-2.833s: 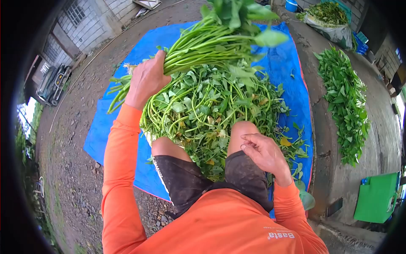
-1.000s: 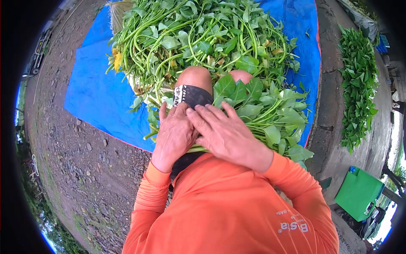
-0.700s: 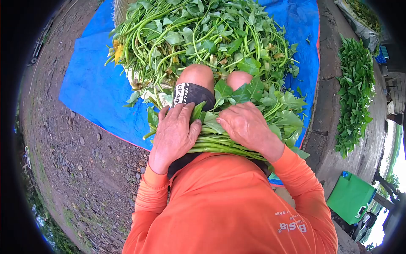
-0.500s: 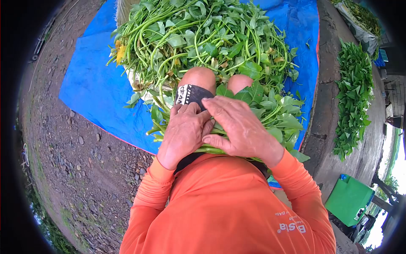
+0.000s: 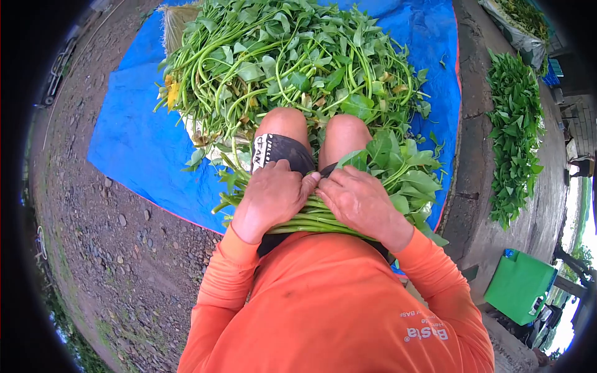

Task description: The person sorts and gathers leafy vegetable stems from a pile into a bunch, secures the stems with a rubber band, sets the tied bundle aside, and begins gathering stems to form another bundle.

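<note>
Across my lap lies a bundle of leafy green stems (image 5: 311,219), its cut ends toward the left and its broad leaves toward the right. My left hand (image 5: 275,196) is closed over the top of the bundle, fingers curled and thumb pointing inward. Close beside it, my right hand (image 5: 359,198) also rests closed on the stems, fingers bent down. The fingertips of both hands meet near the bundle's middle; whether they pinch a thin strand there I cannot make out. Beyond my knees is a large heap of leafy stems (image 5: 292,68).
A blue tarp (image 5: 134,137) lies under the heap, with stony ground (image 5: 134,230) to the left. On the pavement at right lies a row of green leafy bunches (image 5: 515,133). A green box (image 5: 519,286) stands at lower right.
My right hand was stretched flat above the left; it has come down with fingers curled onto the stems. My left thumb has moved up to meet it. My knees show more fully.
</note>
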Tool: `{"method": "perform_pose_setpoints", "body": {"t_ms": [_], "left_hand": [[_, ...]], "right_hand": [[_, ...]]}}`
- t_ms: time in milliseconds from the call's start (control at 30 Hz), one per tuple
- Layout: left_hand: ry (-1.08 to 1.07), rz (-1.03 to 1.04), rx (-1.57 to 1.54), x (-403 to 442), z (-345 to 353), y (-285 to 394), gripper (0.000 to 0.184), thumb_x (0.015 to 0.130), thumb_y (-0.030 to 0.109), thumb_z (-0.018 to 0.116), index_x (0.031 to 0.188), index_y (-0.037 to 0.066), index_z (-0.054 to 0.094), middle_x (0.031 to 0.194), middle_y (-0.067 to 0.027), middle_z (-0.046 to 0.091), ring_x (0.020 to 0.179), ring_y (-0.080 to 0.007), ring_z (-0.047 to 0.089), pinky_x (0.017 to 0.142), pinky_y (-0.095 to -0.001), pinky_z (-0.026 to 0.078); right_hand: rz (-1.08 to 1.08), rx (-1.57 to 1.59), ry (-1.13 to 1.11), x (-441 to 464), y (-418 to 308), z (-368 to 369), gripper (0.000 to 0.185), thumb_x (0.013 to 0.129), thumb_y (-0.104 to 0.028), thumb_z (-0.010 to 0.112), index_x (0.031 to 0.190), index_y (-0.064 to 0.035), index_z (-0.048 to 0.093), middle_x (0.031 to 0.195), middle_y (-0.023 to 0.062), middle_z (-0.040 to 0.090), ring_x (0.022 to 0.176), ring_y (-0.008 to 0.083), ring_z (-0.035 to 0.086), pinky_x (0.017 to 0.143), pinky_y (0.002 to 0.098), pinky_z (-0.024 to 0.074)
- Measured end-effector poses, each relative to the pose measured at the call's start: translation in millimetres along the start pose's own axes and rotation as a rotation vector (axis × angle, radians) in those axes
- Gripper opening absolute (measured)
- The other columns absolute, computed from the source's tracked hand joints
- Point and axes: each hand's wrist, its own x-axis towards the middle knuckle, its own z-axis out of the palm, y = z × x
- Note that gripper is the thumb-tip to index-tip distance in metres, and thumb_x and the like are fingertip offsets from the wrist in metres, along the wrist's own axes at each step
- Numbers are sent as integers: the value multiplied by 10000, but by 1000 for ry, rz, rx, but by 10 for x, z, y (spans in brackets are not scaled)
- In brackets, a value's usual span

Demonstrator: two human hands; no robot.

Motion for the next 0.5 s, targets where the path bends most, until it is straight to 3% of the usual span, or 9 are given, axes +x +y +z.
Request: {"method": "perform_pose_setpoints", "body": {"t_ms": [133,200,267,333,367,467,500], "left_hand": [[-316,77,-87,721,146,-16,762,1144,564,385,818,1,781,845,-259,702,767,-491,655,833,-568,504],[-569,37,-236,1024,49,71,813,1139,634,316,984,-1,799,1069,-282,721,985,-449,687,961,-514,510],[-687,20,-500,1064,122,128,845,1137,673,266,1194,-18,751,1297,-274,681,1215,-380,641,1103,-450,462],[-644,24,-879,1001,560,10,886,1137,681,235,1446,-48,634,1530,-234,581,1458,-286,517,1259,-376,357],[-848,91,-974,1133,725,-237,895,1140,672,254,1697,-29,240,1756,-112,288,1613,-166,224,1349,-327,145],[-1135,211,-1215,925,552,-265,831,1152,598,383,1668,-49,309,1721,-105,356,1589,-165,280,1338,-323,180],[-1186,279,-1103,948,584,-285,791,1115,559,517,1616,-43,406,1617,-91,485,1498,-163,399,1290,-314,263]], "right_hand": [[8,-34,66,-55,-84,-56,165,958,-180,760,1046,-41,751,952,100,684,897,296,672,800,404,582],[31,-14,79,-99,-99,-78,154,960,-191,759,1039,-58,754,947,93,679,901,291,672,790,405,581],[70,13,109,-149,-113,-65,153,960,-199,761,1030,-63,760,936,92,686,892,298,678,780,412,582],[111,44,159,-171,-92,-25,162,957,-203,764,1021,-55,769,919,97,705,869,316,689,771,425,584],[185,132,125,-166,-45,22,170,955,-195,763,1027,-42,772,909,107,715,854,335,691,769,426,586],[371,371,-22,-105,126,117,199,945,-166,748,1048,1,778,918,153,750,845,376,717,786,449,591],[406,426,-100,-51,210,80,211,940,-153,736,1057,18,778,947,178,767,866,381,737,806,470,594]]}}
